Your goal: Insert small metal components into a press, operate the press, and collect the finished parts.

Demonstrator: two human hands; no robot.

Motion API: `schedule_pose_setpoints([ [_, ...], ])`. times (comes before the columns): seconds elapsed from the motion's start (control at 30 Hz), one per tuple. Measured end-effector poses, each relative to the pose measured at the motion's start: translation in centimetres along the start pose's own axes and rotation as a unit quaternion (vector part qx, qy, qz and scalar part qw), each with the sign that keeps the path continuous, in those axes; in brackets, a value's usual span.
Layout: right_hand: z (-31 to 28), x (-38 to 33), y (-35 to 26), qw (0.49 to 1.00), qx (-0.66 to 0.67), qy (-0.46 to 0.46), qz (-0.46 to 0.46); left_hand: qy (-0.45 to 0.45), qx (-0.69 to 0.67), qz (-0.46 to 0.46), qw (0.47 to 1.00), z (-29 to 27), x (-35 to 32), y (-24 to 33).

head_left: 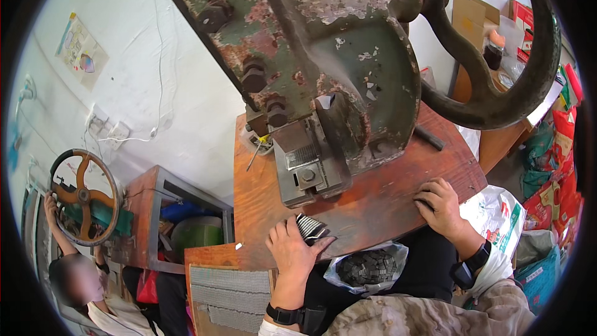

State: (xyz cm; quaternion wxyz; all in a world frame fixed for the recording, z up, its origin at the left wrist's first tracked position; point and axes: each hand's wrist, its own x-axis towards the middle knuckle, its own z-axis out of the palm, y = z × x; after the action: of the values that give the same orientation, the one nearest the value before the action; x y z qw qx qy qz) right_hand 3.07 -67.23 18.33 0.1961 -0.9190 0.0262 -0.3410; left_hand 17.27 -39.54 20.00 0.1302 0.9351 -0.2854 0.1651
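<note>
At lower centre of the frame the left hand (292, 250) grips a fanned stack of small dark metal plates (310, 227) at the worn wooden desk (373, 202) edge, the right hand (440, 205) rests curled, empty, to the right, above a clear plastic bag (367, 266) of similar grey pieces.
</note>
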Motion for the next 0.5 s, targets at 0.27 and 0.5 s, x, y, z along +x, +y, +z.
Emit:
schedule_pose_setpoints([
  [0.27, 0.3, -0.1, -0.4, 0.999, -0.021, 0.035, -0.001, -0.015, -0.483, -0.216, 0.849, -0.1, -1.4, -1.4],
  [0.5, 0.3, -0.4, -0.3, 0.999, -0.028, 0.038, -0.007, -0.132, -0.863, -0.371, 0.317, -1.8, -4.6, 0.3],
])
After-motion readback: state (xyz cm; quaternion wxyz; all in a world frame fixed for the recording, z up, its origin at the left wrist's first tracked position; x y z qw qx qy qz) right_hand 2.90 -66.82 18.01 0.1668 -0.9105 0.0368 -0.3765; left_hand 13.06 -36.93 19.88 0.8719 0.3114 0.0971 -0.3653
